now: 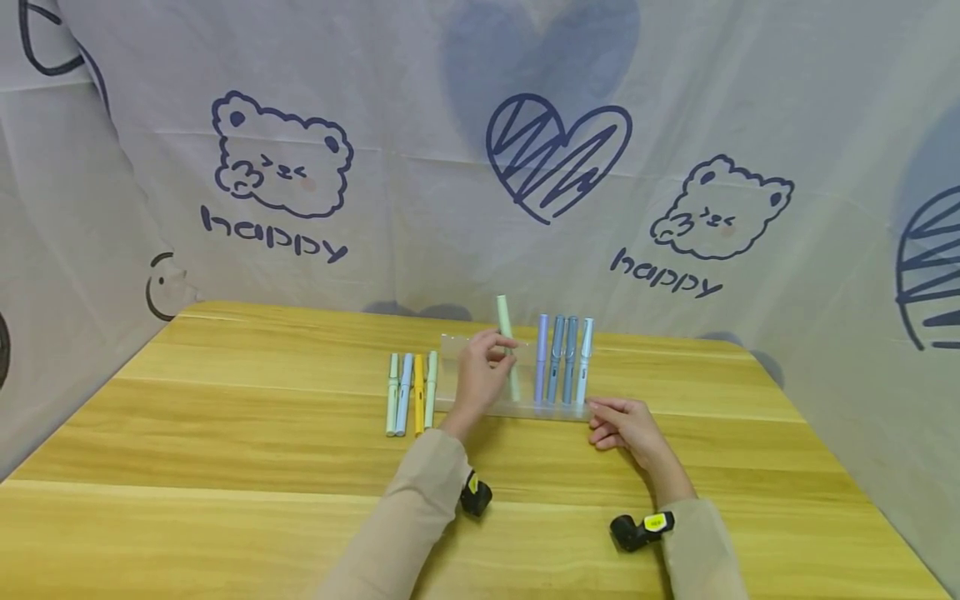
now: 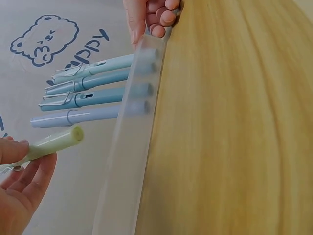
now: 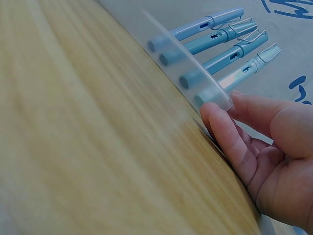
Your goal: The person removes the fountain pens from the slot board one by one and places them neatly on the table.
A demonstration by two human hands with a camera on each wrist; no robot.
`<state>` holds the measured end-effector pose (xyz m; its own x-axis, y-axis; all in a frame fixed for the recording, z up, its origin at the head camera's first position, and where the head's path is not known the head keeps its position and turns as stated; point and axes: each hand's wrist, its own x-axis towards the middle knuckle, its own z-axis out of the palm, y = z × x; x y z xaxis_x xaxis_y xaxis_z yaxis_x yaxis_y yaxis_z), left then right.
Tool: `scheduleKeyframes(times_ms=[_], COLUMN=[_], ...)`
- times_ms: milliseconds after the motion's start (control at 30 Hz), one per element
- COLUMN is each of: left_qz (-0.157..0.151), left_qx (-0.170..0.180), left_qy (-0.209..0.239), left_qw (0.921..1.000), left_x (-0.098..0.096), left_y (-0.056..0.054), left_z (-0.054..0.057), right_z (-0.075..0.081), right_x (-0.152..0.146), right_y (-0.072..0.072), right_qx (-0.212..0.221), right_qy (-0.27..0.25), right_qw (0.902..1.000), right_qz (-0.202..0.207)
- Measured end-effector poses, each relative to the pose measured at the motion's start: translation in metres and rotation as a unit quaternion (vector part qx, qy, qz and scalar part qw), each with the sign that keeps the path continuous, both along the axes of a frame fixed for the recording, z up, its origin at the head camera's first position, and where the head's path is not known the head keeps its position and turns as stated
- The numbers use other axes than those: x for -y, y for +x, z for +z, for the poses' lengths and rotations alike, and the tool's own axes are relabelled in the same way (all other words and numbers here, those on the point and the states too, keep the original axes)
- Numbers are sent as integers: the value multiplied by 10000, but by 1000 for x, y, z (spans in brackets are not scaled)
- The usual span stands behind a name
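Note:
My left hand (image 1: 482, 375) pinches a pale green pen (image 2: 56, 142) between thumb and fingers, held nearly upright in front of a clear plastic pen stand (image 2: 128, 161). In the left wrist view the pen's lower end is apart from the stand's front lip. Several pens lean side by side in the stand's right part: a lavender pen (image 1: 542, 358), blue-grey pens (image 1: 556, 360) and a light blue pen (image 1: 585, 360) at the right end. My right hand (image 3: 274, 147) grips the stand's right end corner between thumb and fingers.
Left of the stand, several pens lie on the wooden table (image 1: 225, 533): a green pen (image 1: 393, 392), a light blue one, a yellow pen (image 1: 419, 396) and another green one. A printed cloth (image 1: 420, 167) hangs behind the table. Each wrist wears a black camera (image 1: 476, 495).

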<state>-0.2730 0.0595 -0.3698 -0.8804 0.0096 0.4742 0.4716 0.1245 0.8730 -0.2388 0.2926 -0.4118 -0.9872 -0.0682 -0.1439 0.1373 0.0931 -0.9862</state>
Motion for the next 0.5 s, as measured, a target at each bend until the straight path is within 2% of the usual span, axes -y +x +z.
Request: scheduleKeyframes(times_ms=[233,500], left_qz=[-27,118], left_qx=[6,46], left_qy=[60,-2], left_qw=[10000,9999], left_x=[7,14], left_y=[1,3], left_z=[-1,-2], right_z=[0,-1], right_x=[0,0], right_y=[1,0], right_qx=[-11,-27], right_qy=[33,95], right_qw=[10000,9999], right_qz=[13,-22])
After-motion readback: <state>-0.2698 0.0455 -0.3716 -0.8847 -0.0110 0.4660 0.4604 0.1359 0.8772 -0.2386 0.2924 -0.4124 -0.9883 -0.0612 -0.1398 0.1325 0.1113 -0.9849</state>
